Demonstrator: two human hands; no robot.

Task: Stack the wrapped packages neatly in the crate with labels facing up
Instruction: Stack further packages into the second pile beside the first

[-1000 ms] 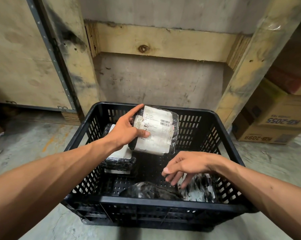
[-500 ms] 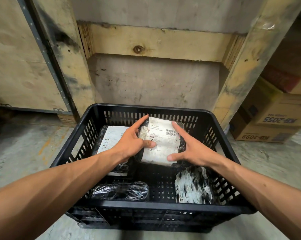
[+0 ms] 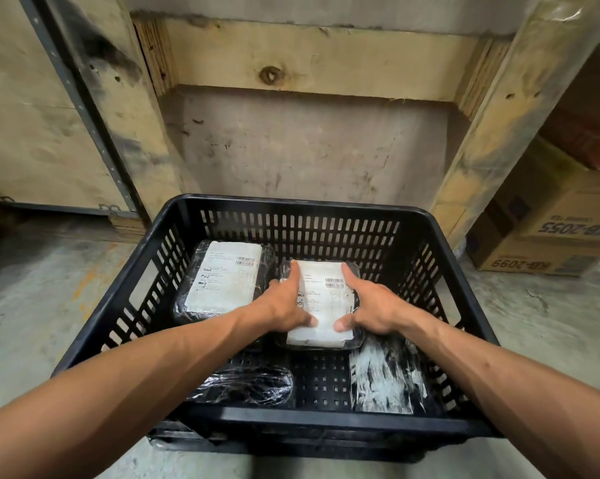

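Note:
A black slotted crate [image 3: 291, 203] stands on the floor in front of me. Both hands grip a plastic-wrapped package [image 3: 321, 305] with its white label up, low in the crate's far right part: my left hand [image 3: 284, 305] on its left edge, my right hand [image 3: 371, 307] on its right edge. A second labelled package [image 3: 222, 278] lies label up at the far left, beside it. Near the front wall lie a dark wrapped package [image 3: 246, 387] on the left and a wrapped package with white streaks [image 3: 383, 378] on the right, neither showing a readable label.
A wooden crate frame [image 3: 308, 57] and a grey wall rise right behind the black crate. Cardboard boxes [image 3: 550, 233] are stacked at the right. Concrete floor [image 3: 49, 288] lies to the left and right of the crate.
The held package has come down from above the crate's middle to low at the far right, next to the left labelled package. My right hand has joined my left hand on it.

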